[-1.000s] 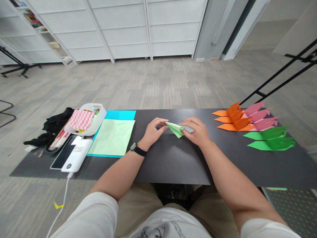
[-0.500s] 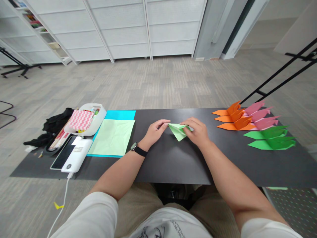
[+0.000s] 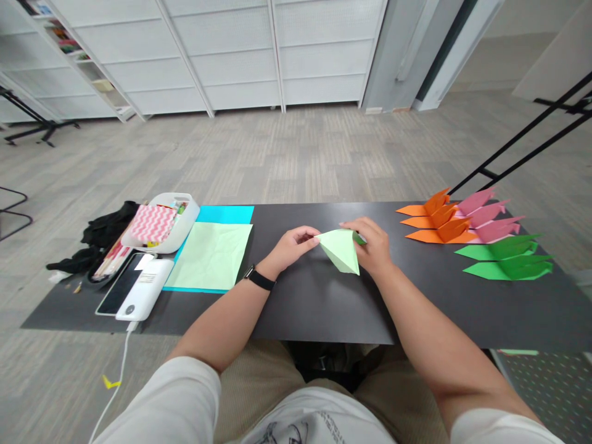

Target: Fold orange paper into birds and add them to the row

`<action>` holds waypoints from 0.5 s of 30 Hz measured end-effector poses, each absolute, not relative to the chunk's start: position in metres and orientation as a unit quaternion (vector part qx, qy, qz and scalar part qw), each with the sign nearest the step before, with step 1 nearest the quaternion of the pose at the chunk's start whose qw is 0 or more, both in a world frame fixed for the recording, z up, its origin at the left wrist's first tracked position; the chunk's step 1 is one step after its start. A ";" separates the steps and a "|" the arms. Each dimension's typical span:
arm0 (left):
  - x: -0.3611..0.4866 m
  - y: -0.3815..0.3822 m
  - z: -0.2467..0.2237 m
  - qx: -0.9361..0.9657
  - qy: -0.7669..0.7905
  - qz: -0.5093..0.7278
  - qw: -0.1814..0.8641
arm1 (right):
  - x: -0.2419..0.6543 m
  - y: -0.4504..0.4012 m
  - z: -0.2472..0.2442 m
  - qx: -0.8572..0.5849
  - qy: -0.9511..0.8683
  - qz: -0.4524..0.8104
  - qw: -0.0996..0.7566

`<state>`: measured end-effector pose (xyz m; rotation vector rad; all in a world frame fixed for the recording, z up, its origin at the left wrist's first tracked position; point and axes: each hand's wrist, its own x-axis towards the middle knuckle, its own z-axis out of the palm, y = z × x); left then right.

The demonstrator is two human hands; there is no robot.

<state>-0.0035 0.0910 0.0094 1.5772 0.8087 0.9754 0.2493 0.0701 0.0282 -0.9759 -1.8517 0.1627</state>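
A partly folded sheet of light green origami paper (image 3: 340, 250) is held up over the dark table between both hands. My left hand (image 3: 294, 246) pinches its left corner between thumb and fingers. On the other side, my right hand (image 3: 372, 243) grips the right edge, its fingers partly hidden behind the paper. Folded paper cranes stand to the right in rows: orange ones (image 3: 435, 222), pink ones (image 3: 493, 222) and green ones (image 3: 506, 262). Flat light green sheets (image 3: 215, 256) lie on top of blue paper (image 3: 226, 214) left of my left hand.
On the table's left (image 3: 287, 308) stand a white basket (image 3: 187, 216) with a pink zigzag pouch (image 3: 152, 222), a black cloth (image 3: 111, 225), a phone (image 3: 118, 296) and a white power bank (image 3: 145, 290) on a cable. White cabinets (image 3: 231, 55) line the far side.
The light green paper has turned and opened out, so a broader face shows and its lower point hangs further right. My right hand has shifted its grip along the edge.
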 end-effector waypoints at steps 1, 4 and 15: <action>-0.004 0.091 0.009 0.648 0.337 0.417 0.541 | 0.248 0.070 0.029 -0.405 -0.762 0.069 0.501; -0.006 0.093 0.009 0.618 0.343 0.451 0.545 | 0.247 0.071 0.033 -0.404 -0.750 0.078 0.518; -0.019 0.088 0.027 0.650 0.358 0.568 0.354 | 0.253 0.070 0.035 -0.389 -0.757 0.097 0.516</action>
